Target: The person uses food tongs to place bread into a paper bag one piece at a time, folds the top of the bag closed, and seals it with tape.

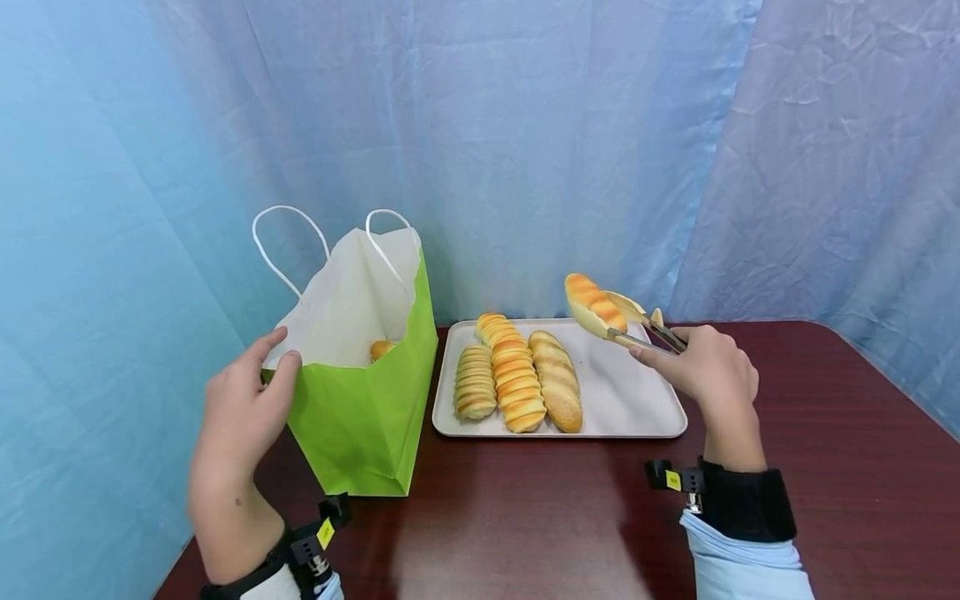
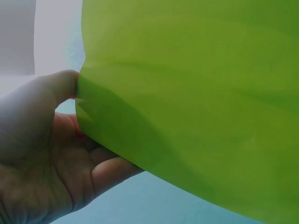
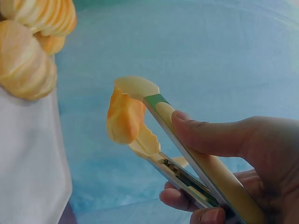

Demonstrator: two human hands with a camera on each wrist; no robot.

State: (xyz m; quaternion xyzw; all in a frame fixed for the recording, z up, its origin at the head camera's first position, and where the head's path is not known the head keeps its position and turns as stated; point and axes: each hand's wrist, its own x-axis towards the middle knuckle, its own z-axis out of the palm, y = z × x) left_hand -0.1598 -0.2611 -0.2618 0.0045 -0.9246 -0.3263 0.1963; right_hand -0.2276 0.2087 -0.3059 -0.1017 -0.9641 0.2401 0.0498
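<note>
On the left stands a green paper bag (image 1: 352, 425) with a white inside and white cord handles. My left hand (image 1: 243, 408) pinches the near left corner of its rim between thumb and fingers; the left wrist view shows the green side of the bag (image 2: 196, 102) close up. A bit of bread (image 1: 381, 349) shows inside the bag. My right hand (image 1: 712, 367) grips tongs (image 3: 196, 158) with cream tips and metal arms. Between the tips is a small orange-striped bread roll (image 1: 595, 300), raised above the back of the tray.
A white tray (image 1: 622, 408) lies on the dark red table (image 1: 525, 517), right of the bag. On its left half are a greenish ridged bread (image 1: 475, 383), a long orange-striped bread (image 1: 516, 375) and a tan loaf (image 1: 557, 382). A blue curtain (image 1: 525, 150) hangs behind.
</note>
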